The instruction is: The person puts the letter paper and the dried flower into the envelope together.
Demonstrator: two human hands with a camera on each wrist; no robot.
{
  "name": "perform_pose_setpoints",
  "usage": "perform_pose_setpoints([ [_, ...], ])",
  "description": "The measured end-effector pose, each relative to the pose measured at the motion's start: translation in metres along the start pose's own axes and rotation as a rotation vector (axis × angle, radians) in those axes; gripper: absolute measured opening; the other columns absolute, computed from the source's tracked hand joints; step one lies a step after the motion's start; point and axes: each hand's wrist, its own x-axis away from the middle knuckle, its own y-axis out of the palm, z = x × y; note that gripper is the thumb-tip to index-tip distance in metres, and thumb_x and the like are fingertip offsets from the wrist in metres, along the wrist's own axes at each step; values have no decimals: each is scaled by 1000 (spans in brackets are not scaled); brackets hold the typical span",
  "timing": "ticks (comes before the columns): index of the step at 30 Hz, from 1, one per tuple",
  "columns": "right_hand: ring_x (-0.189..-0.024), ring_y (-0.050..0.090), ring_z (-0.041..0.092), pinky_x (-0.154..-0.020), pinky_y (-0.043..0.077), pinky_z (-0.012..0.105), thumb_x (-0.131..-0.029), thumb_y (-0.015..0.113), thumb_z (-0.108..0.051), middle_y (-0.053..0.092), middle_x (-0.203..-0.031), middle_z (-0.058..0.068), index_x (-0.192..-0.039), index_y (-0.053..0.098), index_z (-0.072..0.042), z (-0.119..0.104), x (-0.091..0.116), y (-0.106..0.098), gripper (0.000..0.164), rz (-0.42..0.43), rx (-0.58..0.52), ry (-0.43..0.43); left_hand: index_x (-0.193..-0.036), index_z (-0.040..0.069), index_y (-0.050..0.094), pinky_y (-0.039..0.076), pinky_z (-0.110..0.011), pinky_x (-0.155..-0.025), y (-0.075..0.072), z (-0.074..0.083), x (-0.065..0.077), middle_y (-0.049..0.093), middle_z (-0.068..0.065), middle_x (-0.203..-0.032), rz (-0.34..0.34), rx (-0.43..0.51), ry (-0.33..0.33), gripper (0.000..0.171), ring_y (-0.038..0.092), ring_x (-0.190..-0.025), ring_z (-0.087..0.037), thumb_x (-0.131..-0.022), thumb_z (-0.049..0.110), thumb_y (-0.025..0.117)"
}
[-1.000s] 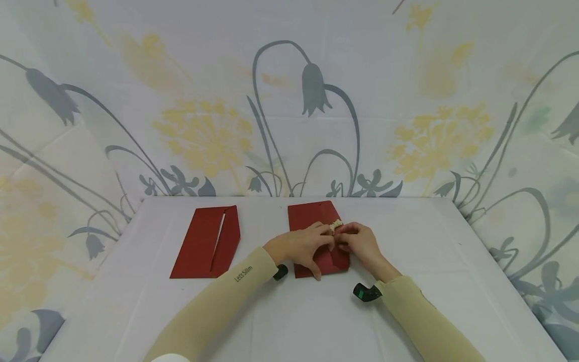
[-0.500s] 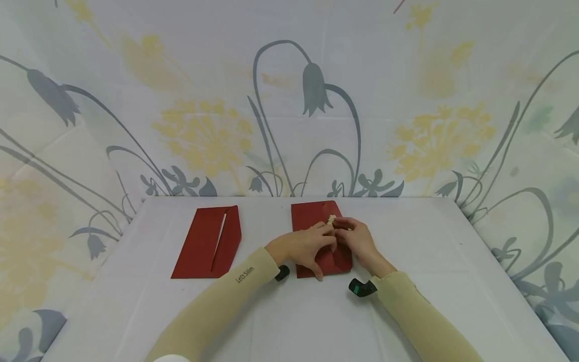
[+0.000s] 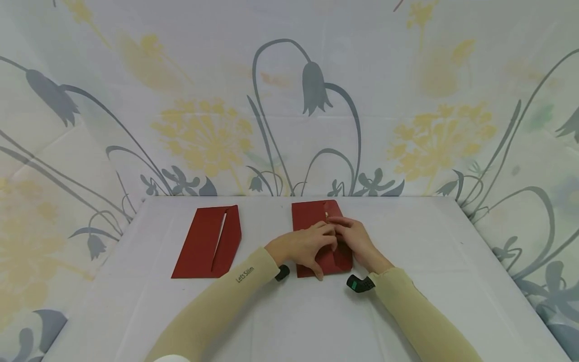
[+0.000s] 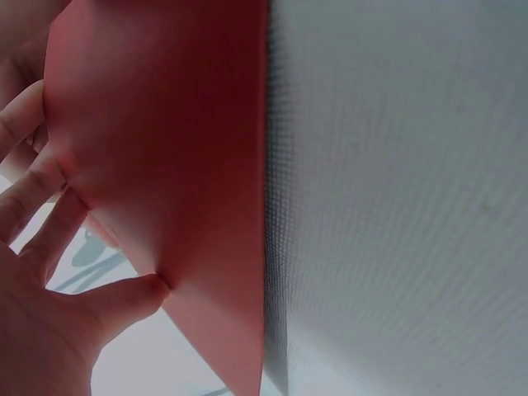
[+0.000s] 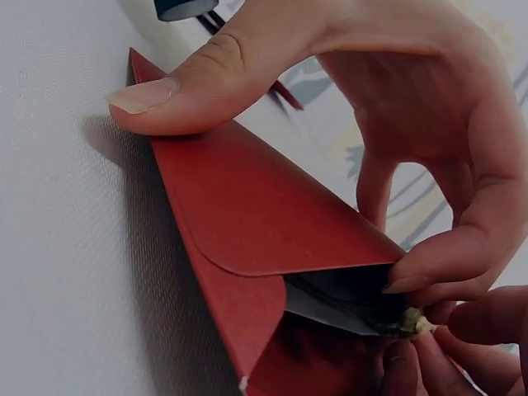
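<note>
A red envelope [image 3: 309, 213] lies flat at the middle of the table, its pointed flap side toward the right. My left hand [image 3: 307, 245] spans it, thumb at the near edge and fingers by the slit, gripping it so that the mouth gapes in the right wrist view. There the dark inside of the envelope [image 5: 235, 202] shows. At the mouth, the fingers of my right hand [image 3: 359, 241] pinch a small, cream, bumpy item [image 5: 422, 323], mostly hidden by fingers and paper. In the left wrist view, the thumb and fingertips of my left hand dent the envelope [image 4: 190, 148].
A second red envelope [image 3: 205, 241], its slit showing pale, lies to the left on the white-covered table [image 3: 280, 322]. A floral cloth [image 3: 289, 125] hangs behind and along both sides. Dark wrist devices [image 3: 360, 283] sit below both wrists.
The cream item has gone from lying over the opening to mostly out of sight at the envelope's mouth. My right hand has shifted slightly left and away from me; the left hand hardly moved.
</note>
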Motion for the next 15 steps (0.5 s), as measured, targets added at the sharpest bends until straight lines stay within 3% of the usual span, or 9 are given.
perform_pose_setpoints([
  [9, -109, 62, 22, -93, 47, 32, -105, 48, -18, 56, -139, 18, -145, 50, -5, -4, -2, 0, 43, -91, 92, -15, -109, 22, 58, 43, -19, -96, -2, 1, 1, 44, 5, -126, 7, -8, 7, 60, 33, -127, -13, -67, 48, 91],
  [15, -114, 61, 26, -99, 47, 36, -105, 45, -14, 55, -139, 18, -145, 50, -6, 1, -1, -4, 41, -88, 91, -25, -115, 22, 60, 40, -25, -103, 1, 1, 1, 46, 4, -128, -24, -44, 2, 60, 36, -127, -13, -70, 51, 88],
])
